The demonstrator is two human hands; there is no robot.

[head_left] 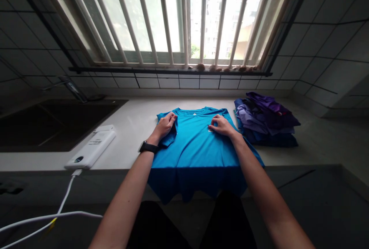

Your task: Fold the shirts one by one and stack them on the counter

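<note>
A blue T-shirt (193, 147) lies spread on the white counter, its neckline toward the window and its lower part hanging over the front edge. My left hand (166, 125) is closed on the shirt's left sleeve area, part of which is folded inward. On the chest at the right, my right hand (221, 125) has thumb and forefinger pinched together beside a small whitish mark; what they hold, if anything, is too small to make out. A dark watch is on my left wrist.
Folded dark blue and purple clothes (266, 120) are stacked at the right. A white power bank (92, 147) with a cable lies at the left, near the dark sink (57, 126) and faucet (74, 89). A barred window (183, 22) is behind the counter (135, 114).
</note>
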